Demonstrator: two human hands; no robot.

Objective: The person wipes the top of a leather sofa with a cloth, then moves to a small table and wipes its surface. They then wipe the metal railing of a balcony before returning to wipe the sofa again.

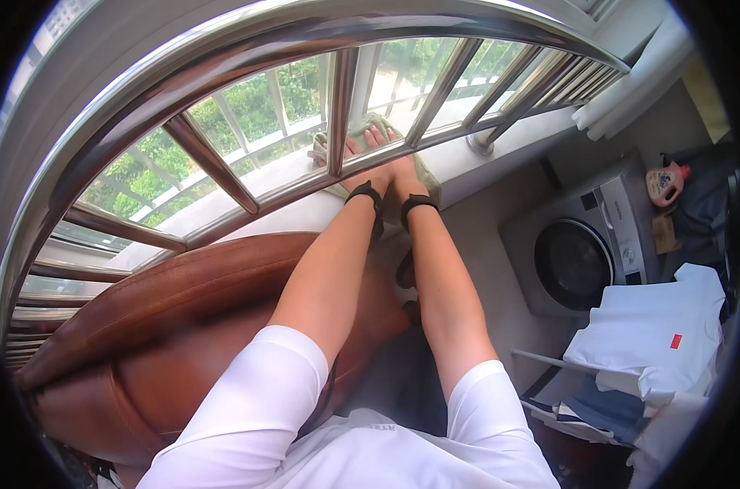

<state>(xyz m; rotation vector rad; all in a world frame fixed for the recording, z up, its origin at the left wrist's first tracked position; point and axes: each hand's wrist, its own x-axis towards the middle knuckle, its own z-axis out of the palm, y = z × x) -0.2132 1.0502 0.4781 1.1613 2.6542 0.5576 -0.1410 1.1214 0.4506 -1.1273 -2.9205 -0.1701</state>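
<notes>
A green cloth (pixel 430 177) lies bunched on the white window sill (pixel 522 137) and hangs over its front edge. Both hands reach it past the lower bar of a stainless steel railing (pixel 296 189). My right hand (pixel 400 168) rests flat on the cloth, fingers extended and slightly apart. Close beside it, touching at the wrist, my left hand (pixel 370 176) also lies on the cloth; a railing bar and post hide part of it. No fingers are seen curled around the fabric. Each wrist wears a black band.
The railing curves across in front, with upright bars. Below it on the left is a brown leather chair (pixel 223 348). At right stand a front-loading washing machine (pixel 574 263), a pink detergent bottle (pixel 664 183) and a drying rack (pixel 553 360) with a white T-shirt (pixel 645 324). A white curtain (pixel 633 85) hangs beyond.
</notes>
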